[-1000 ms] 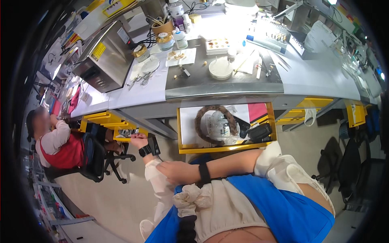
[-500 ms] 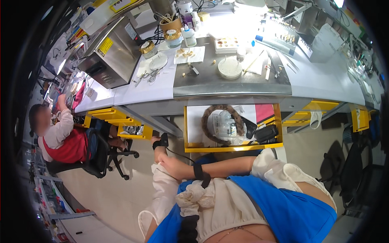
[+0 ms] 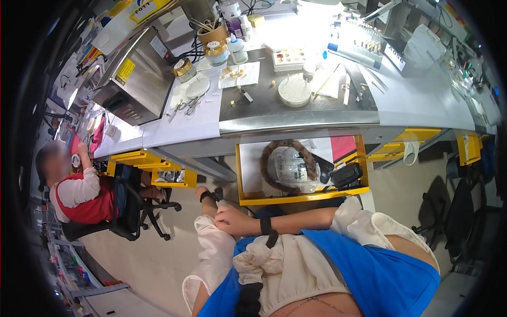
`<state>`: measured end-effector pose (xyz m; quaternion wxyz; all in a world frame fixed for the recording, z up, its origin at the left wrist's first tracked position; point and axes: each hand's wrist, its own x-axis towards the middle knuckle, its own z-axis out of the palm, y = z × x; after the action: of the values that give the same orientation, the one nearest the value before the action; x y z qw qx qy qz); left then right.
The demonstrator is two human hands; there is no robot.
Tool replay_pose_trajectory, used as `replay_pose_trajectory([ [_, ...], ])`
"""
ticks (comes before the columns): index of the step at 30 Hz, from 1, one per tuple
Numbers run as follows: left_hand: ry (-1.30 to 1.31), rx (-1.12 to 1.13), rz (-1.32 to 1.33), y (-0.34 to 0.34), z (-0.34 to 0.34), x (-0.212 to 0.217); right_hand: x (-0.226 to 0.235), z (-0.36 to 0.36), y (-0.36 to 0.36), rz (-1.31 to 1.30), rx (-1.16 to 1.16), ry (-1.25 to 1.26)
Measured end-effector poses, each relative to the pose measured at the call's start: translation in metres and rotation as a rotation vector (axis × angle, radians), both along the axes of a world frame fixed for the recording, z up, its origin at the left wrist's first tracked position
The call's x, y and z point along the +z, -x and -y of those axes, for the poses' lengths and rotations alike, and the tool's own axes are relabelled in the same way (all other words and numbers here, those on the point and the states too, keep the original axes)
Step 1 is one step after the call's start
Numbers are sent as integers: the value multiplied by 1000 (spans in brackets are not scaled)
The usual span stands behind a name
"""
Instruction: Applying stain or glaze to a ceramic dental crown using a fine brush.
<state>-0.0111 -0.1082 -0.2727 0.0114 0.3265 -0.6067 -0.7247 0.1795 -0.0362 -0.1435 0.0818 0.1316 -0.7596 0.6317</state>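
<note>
R hand (image 3: 231, 220), fingers curled, pinches L sleeve (image 3: 212, 244) nr wrist, behind L hand (image 3: 201, 192); L fingers unclear, can't tell.

A: Beyond your right hand (image 3: 232, 219), a lamp (image 3: 319, 7) floods the worktop (image 3: 282, 33) until it glares white.

B: And nearer you?

A: Your right hand gets softer, gentler light. Just past it, your left hand (image 3: 202, 192) looks dimmer, its fingers hard to make out.

B: You also have a dark chair shadow on the floor (image 3: 393, 198), well to their right.

A: Ahead of your hands, the bench edge (image 3: 298, 125) bows; black closes around your whole view.
</note>
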Motion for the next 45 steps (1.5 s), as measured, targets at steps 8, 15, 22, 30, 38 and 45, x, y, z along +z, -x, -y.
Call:
replay_pose_trajectory([
  [8, 50, -4, -6, 10, 1, -2, 33, -2, 2, -164, 137, 64],
  [15, 75, 3, 31, 4, 1, -7, 13, -32, -15, 416, 144, 131],
  [22, 123, 8, 27, 10, 6, -9, 21, -35, -28, 256, 423, 53],
  [30, 186, 27, 11, 20, 13, -13, 18, -26, -22, 116, 558, 67],
  [38, 220, 46, 1, 20, 12, -21, 10, -38, -14, 213, 588, 109],
  [45, 276, 115, -41, 16, 15, -22, 42, -15, 5, 8, 534, 114],
])
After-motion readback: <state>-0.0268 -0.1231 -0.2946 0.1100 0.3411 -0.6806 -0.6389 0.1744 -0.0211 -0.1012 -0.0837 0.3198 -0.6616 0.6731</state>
